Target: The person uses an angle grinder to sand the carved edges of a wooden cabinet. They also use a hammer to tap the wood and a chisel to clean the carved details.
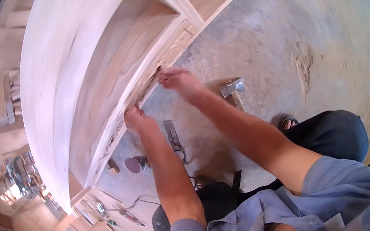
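Observation:
A large pale wooden cabinet [103,56] with open compartments fills the upper left, and a carved rail [174,47] runs along its front edge. My left hand [136,119] is at the rail's nearer part, its fingers bent against the wood. Farther along the same rail is my right hand [177,81], with its fingers drawn together at the carving beside a small dark spot. Both hands look closed; what they hold, if anything, is too small or hidden to tell.
A hammer-like tool [233,88] with a metal head stands on the concrete floor [270,44] right of my right forearm. A power tool with a round disc [134,164], a flat metal tool [172,133] and a small wood block [113,166] lie near my left forearm. Cords trail at lower left.

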`<state>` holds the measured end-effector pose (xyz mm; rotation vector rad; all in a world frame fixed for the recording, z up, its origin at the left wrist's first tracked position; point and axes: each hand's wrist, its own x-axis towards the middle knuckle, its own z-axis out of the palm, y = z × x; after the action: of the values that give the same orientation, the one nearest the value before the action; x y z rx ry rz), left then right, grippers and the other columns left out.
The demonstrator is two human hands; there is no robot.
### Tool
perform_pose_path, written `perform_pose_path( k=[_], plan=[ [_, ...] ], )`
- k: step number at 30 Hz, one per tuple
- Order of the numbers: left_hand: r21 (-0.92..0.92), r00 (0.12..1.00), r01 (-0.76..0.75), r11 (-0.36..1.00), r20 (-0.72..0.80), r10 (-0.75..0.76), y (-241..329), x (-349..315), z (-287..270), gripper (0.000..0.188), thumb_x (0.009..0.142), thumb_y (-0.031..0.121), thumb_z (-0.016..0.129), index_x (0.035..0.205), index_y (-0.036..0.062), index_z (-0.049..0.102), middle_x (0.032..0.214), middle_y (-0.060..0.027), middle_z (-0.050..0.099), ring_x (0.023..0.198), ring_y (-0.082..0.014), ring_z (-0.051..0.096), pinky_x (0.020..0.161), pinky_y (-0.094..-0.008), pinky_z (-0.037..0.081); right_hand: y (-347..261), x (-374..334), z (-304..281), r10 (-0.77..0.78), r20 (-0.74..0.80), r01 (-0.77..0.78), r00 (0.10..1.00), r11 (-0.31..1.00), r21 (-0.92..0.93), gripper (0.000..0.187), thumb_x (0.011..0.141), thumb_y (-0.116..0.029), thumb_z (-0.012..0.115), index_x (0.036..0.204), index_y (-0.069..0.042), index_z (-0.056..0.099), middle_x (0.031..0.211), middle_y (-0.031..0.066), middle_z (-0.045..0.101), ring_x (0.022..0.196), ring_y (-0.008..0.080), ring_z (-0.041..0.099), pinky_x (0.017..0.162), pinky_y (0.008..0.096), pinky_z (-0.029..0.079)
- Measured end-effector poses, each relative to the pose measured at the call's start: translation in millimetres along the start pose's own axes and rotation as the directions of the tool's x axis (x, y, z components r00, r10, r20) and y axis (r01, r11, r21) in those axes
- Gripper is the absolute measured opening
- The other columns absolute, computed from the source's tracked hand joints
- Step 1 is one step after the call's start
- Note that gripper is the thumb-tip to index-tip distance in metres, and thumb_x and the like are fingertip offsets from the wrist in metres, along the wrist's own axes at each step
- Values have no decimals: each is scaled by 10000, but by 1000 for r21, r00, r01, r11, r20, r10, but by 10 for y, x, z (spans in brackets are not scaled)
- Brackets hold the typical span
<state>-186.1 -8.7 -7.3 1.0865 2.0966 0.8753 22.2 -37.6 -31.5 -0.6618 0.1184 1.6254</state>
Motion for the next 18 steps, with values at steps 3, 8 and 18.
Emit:
perform_pose_path(
  k=[3, 8, 18],
  plan=[
    [-641, 981, 183, 746, 72, -179, 48, -79, -51, 425, 876, 72, 566, 1288, -21, 523, 1225, -136, 586, 1123, -322, 604, 908, -465, 484, 275, 146, 227, -116, -38, 120, 992, 984, 131, 374, 765, 119, 557, 1118, 19, 629, 1085, 119, 688, 971, 208, 654, 838, 305, 511],
    [-689, 856, 508, 517, 337, -391, 489, -354, -183, 478, 987, 133, 482, 1425, -27, 377, 1414, -258, 435, 1282, -401, 516, 1075, -538, 435, 393, 170, 585, -75, -320, 168, 944, 946, 276, 445, 660, 179, 543, 1064, 5, 608, 917, 53, 637, 826, 168, 603, 738, 269, 483],
    [-616, 787, 615, 492, 437, -436, 401, -616, -465, 437, 1001, 126, 462, 1396, -23, 353, 1345, -258, 480, 1240, -417, 540, 1061, -550, 456, 568, 411, 530, -142, -389, 241, 910, 945, 219, 299, 767, 169, 544, 996, -21, 570, 900, 52, 611, 822, 169, 582, 724, 288, 497]
  ],
)
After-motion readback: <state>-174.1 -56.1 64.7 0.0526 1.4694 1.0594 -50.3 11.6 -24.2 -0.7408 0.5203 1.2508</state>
